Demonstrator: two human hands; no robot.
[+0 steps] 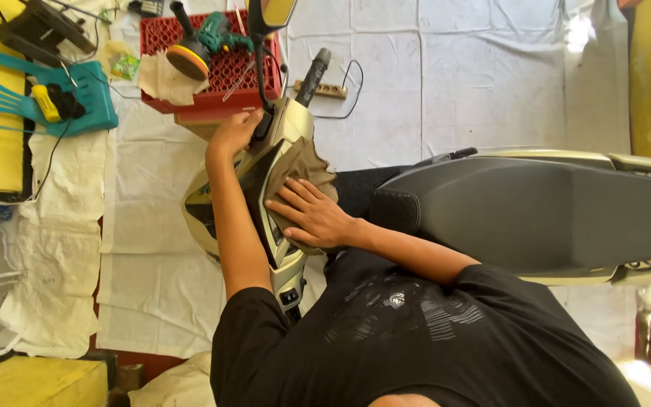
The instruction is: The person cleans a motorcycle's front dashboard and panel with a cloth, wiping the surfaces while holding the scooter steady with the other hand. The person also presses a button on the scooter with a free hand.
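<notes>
A cream-coloured scooter (212, 218) stands under me, its grey seat (536, 211) stretching to the right. My right hand (312, 215) lies flat, fingers spread, pressing a brownish cloth (299, 169) onto the scooter's dashboard panel. My left hand (233, 132) grips the handlebar area near the base of the mirror stem (261, 68). The black handlebar grip (313, 75) points away from me past both hands.
A red crate (224, 75) behind the scooter holds a green polisher with an orange pad (188, 56) and a rag. A teal plastic chair (39, 90) with tools stands at the left. A power strip (324, 90) lies on white sheets covering the floor. Yellow surfaces flank both sides.
</notes>
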